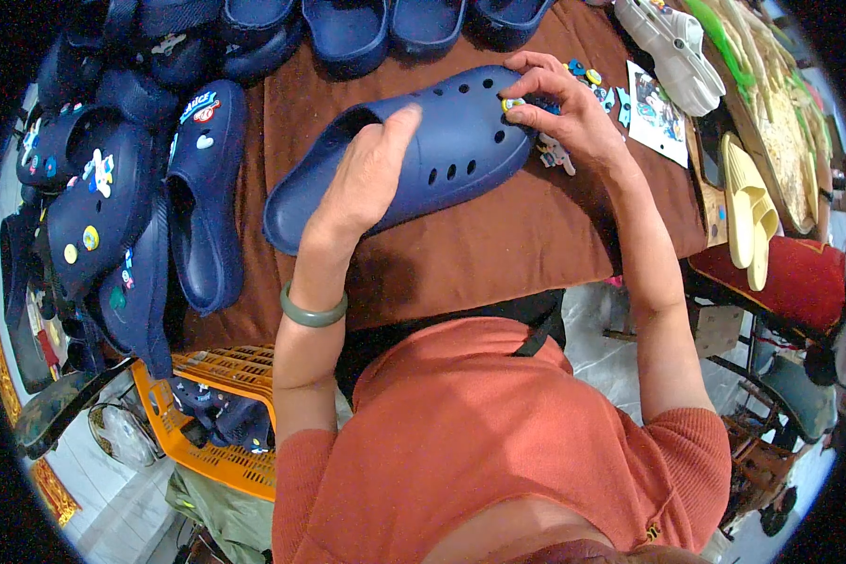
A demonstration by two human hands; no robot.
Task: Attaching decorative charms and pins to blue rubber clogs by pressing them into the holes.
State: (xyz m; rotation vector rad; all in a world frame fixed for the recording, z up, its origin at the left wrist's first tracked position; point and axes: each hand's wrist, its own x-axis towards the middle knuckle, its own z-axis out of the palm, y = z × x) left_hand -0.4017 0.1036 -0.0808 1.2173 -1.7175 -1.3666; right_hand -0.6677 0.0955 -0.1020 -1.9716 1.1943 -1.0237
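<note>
A navy blue foam clog (461, 136) with round vent holes on top and slots along its side lies tilted over the brown cloth, toe to the right. My left hand (362, 179) grips it around the foot opening, the thumb on top and the fingers partly hidden inside. At the toe, my right hand (573, 113) pinches a small yellow shoe charm (511, 104) against the vent holes. How far the charm sits in a hole is hidden by the fingers. Loose charms (556, 153) lie on the cloth just beyond the toe, partly behind my right hand.
Several navy clogs (346, 38) line the far edge, and decorated ones (103, 216) are piled at the left. A picture card (658, 113), a white clog (672, 56) and yellow slippers (750, 202) are at the right. An orange basket (221, 465) holding clogs stands below left.
</note>
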